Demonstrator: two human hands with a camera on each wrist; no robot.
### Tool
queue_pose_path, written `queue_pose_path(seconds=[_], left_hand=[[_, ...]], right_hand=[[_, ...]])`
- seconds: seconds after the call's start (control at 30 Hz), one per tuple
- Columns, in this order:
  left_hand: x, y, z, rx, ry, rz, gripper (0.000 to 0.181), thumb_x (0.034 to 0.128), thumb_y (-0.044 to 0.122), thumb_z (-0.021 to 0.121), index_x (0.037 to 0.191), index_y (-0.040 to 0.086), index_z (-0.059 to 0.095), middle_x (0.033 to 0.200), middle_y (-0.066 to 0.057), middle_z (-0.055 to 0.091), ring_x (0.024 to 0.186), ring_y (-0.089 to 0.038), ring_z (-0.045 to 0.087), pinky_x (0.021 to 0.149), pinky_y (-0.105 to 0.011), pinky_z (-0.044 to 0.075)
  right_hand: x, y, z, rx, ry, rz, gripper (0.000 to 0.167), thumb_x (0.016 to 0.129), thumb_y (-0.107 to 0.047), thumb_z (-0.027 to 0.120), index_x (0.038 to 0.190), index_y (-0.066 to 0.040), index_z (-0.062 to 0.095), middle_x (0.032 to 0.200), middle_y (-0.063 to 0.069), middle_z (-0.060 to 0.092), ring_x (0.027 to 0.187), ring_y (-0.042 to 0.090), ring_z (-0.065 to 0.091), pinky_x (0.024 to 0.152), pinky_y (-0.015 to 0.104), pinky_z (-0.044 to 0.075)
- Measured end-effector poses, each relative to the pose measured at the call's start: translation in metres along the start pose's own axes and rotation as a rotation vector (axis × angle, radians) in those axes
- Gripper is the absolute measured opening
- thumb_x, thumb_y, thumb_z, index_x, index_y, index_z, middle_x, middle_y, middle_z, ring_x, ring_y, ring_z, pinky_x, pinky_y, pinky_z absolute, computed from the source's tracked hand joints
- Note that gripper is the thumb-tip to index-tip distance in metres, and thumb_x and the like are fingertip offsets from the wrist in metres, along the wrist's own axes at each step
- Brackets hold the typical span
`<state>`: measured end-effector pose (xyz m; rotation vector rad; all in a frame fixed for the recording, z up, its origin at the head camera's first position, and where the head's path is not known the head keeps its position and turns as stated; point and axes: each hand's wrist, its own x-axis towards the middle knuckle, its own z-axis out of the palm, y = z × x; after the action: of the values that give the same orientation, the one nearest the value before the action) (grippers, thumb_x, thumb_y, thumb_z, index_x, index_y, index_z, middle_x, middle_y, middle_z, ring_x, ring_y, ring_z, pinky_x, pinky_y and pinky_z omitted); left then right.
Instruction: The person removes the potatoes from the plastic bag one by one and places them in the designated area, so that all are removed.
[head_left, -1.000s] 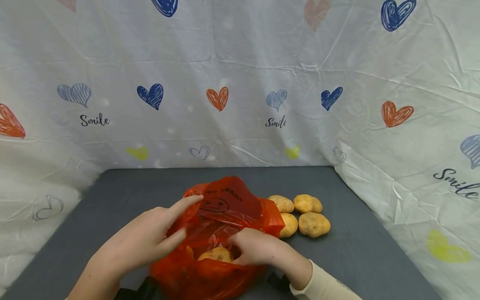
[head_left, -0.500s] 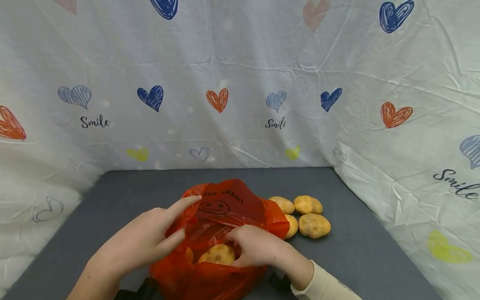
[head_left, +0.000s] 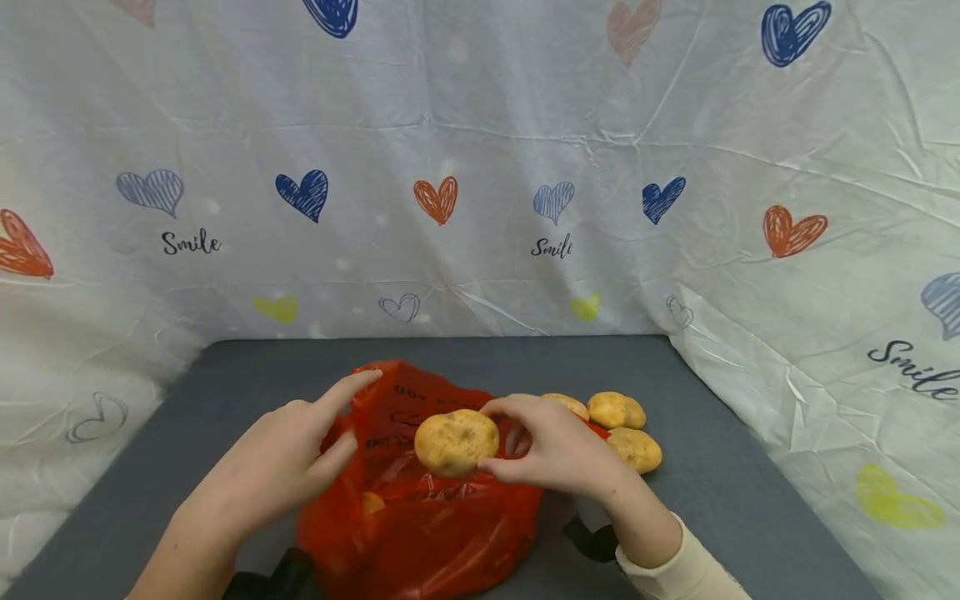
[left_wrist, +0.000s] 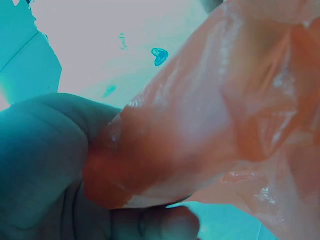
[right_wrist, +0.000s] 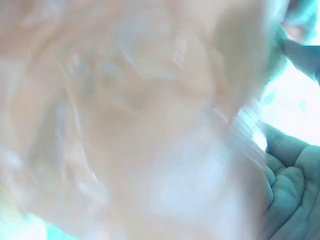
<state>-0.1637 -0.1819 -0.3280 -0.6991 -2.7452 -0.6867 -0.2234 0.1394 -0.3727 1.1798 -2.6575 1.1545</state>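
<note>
A red plastic bag (head_left: 442,542) with dark printing stands in the middle of the table, its mouth towards me. At the left of that mouth my left hand (head_left: 277,462) holds the rim; in the left wrist view the film runs between thumb (left_wrist: 45,155) and fingers. My right hand (head_left: 558,442) grips a potato (head_left: 453,442) between thumb and fingertips, at the bag's mouth and above its front edge. A second potato (head_left: 372,502) partly shows inside the bag. Blurred film fills most of the right wrist view, with my right hand (right_wrist: 292,185) at its edge.
Behind my right hand several loose potatoes (head_left: 617,410) lie on the dark grey table (head_left: 712,500), some partly hidden. A white cloth (head_left: 487,100) printed with hearts hangs along the back and both sides.
My right hand has lifted the potato up out of the bag's depth to its mouth. My left hand has shifted slightly left and down, and the bag's back wall has sunk and tilted.
</note>
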Motion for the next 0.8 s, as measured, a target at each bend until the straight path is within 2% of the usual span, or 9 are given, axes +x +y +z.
queue_pose_path(seconds=[0.17, 0.4, 0.57, 0.8], left_hand=[[0.001, -0.004, -0.003, 0.038, 0.055, -0.078, 0.064, 0.0930, 0.004, 0.059, 0.151, 0.024, 0.043, 0.053, 0.012, 0.028, 0.044, -0.004, 0.020, 0.042, -0.025, 0.024], [0.001, -0.007, -0.004, 0.102, 0.116, -0.157, 0.060, 0.0928, 0.008, 0.054, 0.150, 0.020, 0.044, 0.053, 0.008, 0.031, 0.044, -0.008, 0.024, 0.043, -0.028, 0.024], [0.001, -0.008, -0.006, 0.112, 0.140, -0.227, 0.057, 0.0927, 0.009, 0.051, 0.149, 0.018, 0.044, 0.053, 0.005, 0.031, 0.044, -0.011, 0.026, 0.043, -0.029, 0.024], [0.000, -0.015, -0.012, 0.131, 0.181, -0.301, 0.057, 0.0941, 0.011, 0.046, 0.151, 0.014, 0.042, 0.052, 0.003, 0.032, 0.044, -0.014, 0.027, 0.043, -0.030, 0.021]], right_hand=[[-0.012, -0.005, -0.026, 0.062, 0.100, 0.011, 0.045, 0.083, -0.024, 0.087, 0.125, -0.020, 0.068, 0.106, -0.007, 0.067, 0.083, 0.011, 0.068, 0.074, 0.034, 0.059], [-0.029, 0.002, -0.056, 0.038, 0.179, 0.094, 0.044, 0.083, -0.022, 0.088, 0.123, -0.020, 0.069, 0.110, -0.006, 0.069, 0.090, 0.012, 0.068, 0.080, 0.033, 0.058], [-0.039, 0.007, -0.068, 0.060, 0.184, 0.116, 0.044, 0.083, -0.019, 0.087, 0.123, -0.018, 0.068, 0.108, -0.003, 0.069, 0.092, 0.014, 0.068, 0.083, 0.033, 0.058], [-0.054, 0.012, -0.079, 0.210, 0.147, 0.148, 0.044, 0.084, -0.014, 0.086, 0.123, -0.013, 0.065, 0.107, 0.009, 0.069, 0.091, 0.024, 0.071, 0.078, 0.037, 0.059]])
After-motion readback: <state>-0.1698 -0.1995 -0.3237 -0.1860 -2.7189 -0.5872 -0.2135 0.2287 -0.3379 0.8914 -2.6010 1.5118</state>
